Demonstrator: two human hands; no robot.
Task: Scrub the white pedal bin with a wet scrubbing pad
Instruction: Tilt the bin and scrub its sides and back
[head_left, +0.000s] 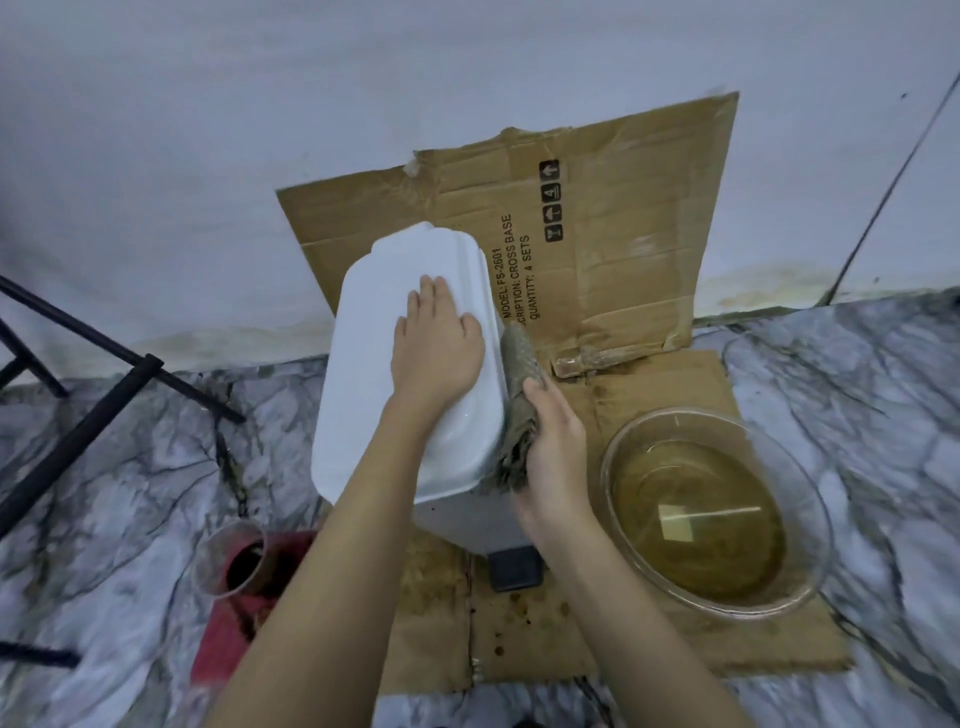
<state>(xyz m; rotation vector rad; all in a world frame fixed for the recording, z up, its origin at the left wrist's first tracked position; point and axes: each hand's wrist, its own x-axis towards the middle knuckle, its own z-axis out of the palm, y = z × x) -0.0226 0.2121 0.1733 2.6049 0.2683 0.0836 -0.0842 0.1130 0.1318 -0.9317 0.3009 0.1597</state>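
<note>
The white pedal bin (363, 395) stands on cardboard in the middle of the view, lid closed, its black pedal (517, 569) facing me. My left hand (436, 343) lies flat on the lid with fingers spread, pressing down. My right hand (553, 447) grips a grey-brown scrubbing pad (519, 374) and holds it against the bin's right side, just under the lid's edge.
A glass bowl (644, 426) of brownish water sits right of the bin on the flattened cardboard (519, 639), which also leans up the wall. A plastic cup (228, 564) on a red cloth (223, 639) lies left. Black metal legs (104, 395) stand far left on the marble floor.
</note>
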